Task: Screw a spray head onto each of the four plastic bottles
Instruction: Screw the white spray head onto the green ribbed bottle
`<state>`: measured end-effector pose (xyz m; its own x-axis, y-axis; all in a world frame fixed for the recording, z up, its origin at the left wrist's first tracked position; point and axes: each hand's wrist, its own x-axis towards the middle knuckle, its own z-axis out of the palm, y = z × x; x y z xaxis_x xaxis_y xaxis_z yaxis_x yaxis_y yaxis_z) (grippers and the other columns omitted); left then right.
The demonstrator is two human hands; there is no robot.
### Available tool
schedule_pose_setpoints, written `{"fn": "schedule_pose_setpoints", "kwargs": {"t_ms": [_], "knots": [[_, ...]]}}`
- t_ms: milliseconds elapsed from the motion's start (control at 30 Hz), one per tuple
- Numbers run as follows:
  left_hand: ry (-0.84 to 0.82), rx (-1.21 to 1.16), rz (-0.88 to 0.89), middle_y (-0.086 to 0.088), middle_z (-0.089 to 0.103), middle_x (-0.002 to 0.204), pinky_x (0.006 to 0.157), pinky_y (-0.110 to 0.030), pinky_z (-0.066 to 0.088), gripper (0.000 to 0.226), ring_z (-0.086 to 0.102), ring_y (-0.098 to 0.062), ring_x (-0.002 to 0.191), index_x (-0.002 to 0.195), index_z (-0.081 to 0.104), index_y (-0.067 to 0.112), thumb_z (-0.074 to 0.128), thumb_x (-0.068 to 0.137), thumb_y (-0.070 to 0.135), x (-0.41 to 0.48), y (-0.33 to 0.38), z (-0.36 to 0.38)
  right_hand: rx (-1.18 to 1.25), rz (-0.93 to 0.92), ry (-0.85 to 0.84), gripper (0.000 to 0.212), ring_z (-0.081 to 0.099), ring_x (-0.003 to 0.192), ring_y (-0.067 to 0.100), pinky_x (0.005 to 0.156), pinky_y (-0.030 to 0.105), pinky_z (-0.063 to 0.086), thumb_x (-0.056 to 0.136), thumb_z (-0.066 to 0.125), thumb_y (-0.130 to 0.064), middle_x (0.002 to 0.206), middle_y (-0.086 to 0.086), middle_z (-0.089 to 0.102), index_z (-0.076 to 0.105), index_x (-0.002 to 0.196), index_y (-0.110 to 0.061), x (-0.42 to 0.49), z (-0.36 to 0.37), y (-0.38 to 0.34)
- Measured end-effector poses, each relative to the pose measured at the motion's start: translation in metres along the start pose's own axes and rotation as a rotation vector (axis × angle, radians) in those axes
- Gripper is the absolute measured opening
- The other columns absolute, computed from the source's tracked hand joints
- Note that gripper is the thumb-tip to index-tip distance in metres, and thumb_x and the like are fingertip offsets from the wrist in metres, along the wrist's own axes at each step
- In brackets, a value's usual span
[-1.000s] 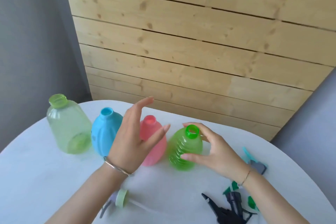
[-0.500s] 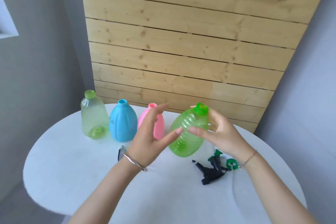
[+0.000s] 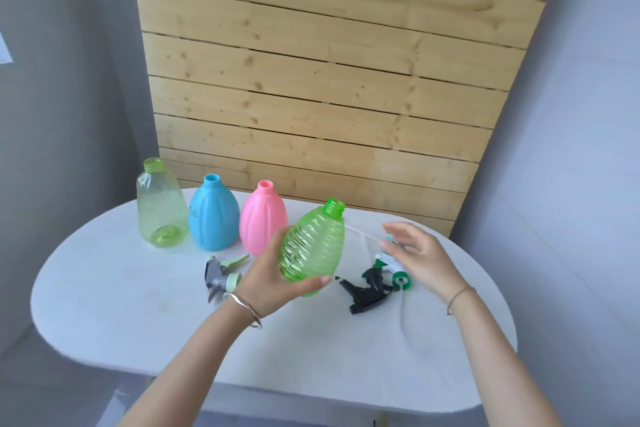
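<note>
My left hand grips the ribbed green bottle from below and holds it tilted above the table, its open neck pointing up and right. My right hand hovers with fingers spread over a cluster of spray heads: a black one with a green collar, and a white and teal one partly hidden under the fingers. A grey and pale green spray head lies left of my left wrist. Three bottles without heads stand in a row: pale green, blue, pink.
The white oval table has its front edge close to me and a drop on every side. A wooden slat wall rises right behind it. Grey walls flank both sides.
The green bottle passed from my right hand to my left hand. My right hand let go and moved right, over the spray heads. The camera pulled back and shows more of the table.
</note>
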<state>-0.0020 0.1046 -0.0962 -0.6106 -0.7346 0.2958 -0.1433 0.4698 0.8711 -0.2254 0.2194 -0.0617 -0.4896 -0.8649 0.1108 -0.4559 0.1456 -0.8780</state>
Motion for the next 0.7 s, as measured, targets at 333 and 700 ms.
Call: {"fn": "schedule_pose_setpoints", "kwargs": {"t_ms": [333,700], "knots": [[0.019,-0.002,-0.025,0.019,0.057,0.108,0.070,0.007,0.035,0.072,0.050,0.026,0.092,0.121,0.043,0.025,0.085,0.062,0.029,0.006,-0.008,0.014,-0.190,0.284,0.151,0.041,0.053,0.106,0.018,0.085,0.027,0.038,0.075,0.075,-0.038,0.118,0.005,0.058,0.061,0.107,-0.016,0.015,-0.014,0.073],[-0.009,-0.019,-0.049,0.016,0.058,0.107,0.069,0.005,0.037,0.074,0.052,0.022,0.092,0.118,0.044,0.026,0.082,0.057,0.043,0.009,-0.005,0.032,-0.210,0.466,0.085,0.063,0.021,0.047,0.016,0.047,0.028,0.013,0.066,0.078,-0.045,0.055,-0.002,0.020,0.022,0.050,-0.021,0.018,-0.004,0.070]]}}
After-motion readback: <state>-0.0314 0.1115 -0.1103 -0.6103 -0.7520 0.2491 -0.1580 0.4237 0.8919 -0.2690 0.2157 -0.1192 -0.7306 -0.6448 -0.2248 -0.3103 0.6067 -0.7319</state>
